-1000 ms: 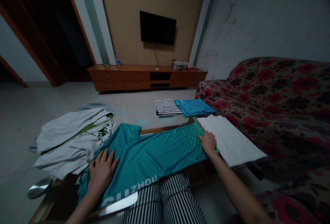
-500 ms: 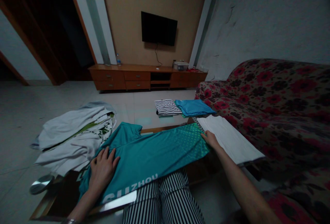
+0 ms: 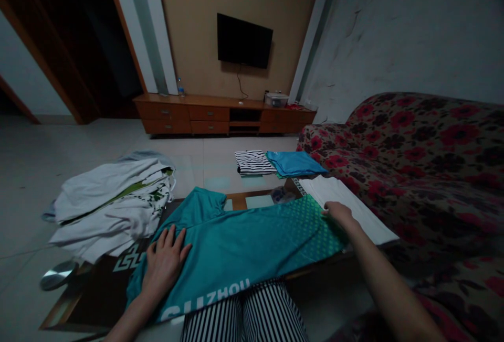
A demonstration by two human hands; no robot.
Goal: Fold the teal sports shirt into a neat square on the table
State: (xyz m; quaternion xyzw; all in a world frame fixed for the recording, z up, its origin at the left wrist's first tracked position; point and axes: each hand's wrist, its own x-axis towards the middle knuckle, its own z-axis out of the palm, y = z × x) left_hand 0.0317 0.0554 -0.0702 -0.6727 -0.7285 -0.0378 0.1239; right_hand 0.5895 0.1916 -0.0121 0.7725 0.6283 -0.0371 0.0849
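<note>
A teal shirt (image 3: pixel 244 242) with white lettering along its near edge lies lengthwise across the low table in front of me, folded over. My left hand (image 3: pixel 167 258) rests flat on its left part, fingers spread. At the green dotted right end, my right hand (image 3: pixel 339 216) pinches the fabric edge; the fingertips are partly hidden. Just beyond that hand is a folded white garment (image 3: pixel 354 211). Left of the shirt sits a loose heap of white clothes (image 3: pixel 110 195) with green patterned cloth among them.
Folded striped cloth (image 3: pixel 255 162) and a folded blue garment (image 3: pixel 297 162) lie at the table's far side. A floral sofa (image 3: pixel 425 148) runs along the right. The dark table (image 3: pixel 94 295) shows at lower left, near a round metal object (image 3: pixel 58 276). Behind stands a wooden TV cabinet (image 3: pixel 208 115).
The teal shirt has shifted to the right, its dotted end farther over. Both hands have moved right with it, uncovering more of the tabletop at left.
</note>
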